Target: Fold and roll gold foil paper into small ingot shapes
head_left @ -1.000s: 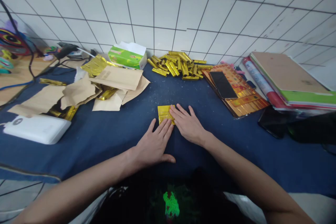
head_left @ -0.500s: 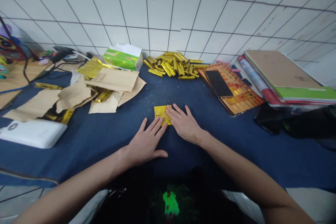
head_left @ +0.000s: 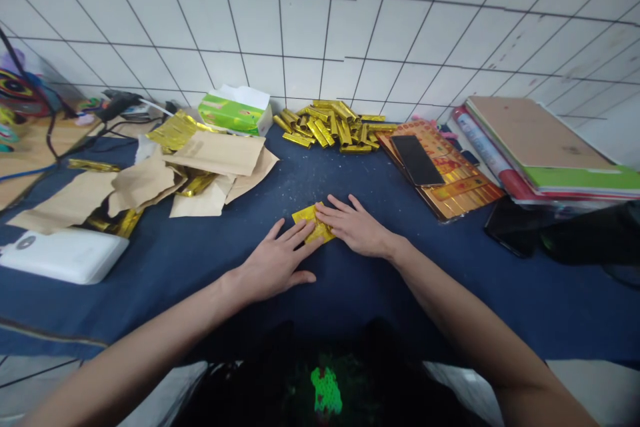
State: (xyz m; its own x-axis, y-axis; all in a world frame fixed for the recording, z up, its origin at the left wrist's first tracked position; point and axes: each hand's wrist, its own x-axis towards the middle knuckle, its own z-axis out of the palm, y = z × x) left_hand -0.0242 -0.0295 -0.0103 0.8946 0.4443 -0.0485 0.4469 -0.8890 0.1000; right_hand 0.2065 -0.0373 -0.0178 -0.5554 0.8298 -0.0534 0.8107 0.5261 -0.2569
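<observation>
A small square of gold foil paper (head_left: 303, 213) lies flat on the dark blue cloth in front of me. My left hand (head_left: 274, 263) rests with its fingers stretched over the paper's lower left part, the thumb apart on the cloth. From the other side my right hand (head_left: 361, 228) lays its extended fingers on the paper's right part. Both hands press from above without gripping. Farther back, against the wall, sits a pile of folded gold foil pieces (head_left: 330, 125). The fingers hide part of the paper's surface.
Brown paper sheets (head_left: 217, 150) with gold foil among them lie at the left, near a white power bank (head_left: 65, 257) and a green tissue pack (head_left: 235, 111). On the right, a phone (head_left: 417, 159) rests on a gold-red packet (head_left: 463, 183), beside stacked notebooks (head_left: 545, 130).
The gold foil paper has turned clockwise, now slanting on the cloth. Both hands stay on it, with the left shifted slightly and the right moved a little to the right.
</observation>
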